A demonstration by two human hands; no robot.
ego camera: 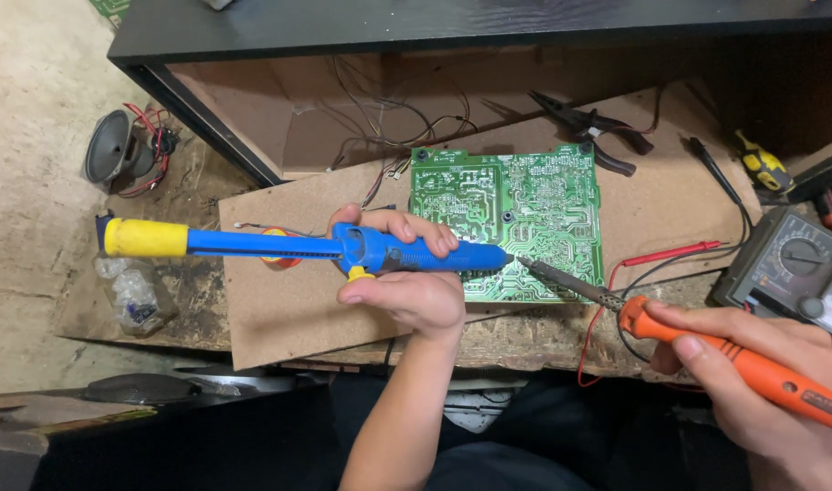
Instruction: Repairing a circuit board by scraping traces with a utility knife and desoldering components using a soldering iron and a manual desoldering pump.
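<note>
My left hand (414,293) grips a blue desoldering pump (279,244) with a yellow end, its plunger drawn out to the left and its tip resting at the lower edge of a green circuit board (525,205). My right hand (752,359) holds an orange soldering iron (707,350). The iron's metal tip meets the pump's nozzle on the board's lower edge. The board lies solder side up on a brown hardboard sheet (270,309).
Black pliers (588,127) lie behind the board. A multimeter (793,264) with red and black leads sits at the right, a yellow screwdriver (761,164) beyond it. A small speaker (116,150) and a plastic bag (134,291) lie at the left. Loose wires trail behind the board.
</note>
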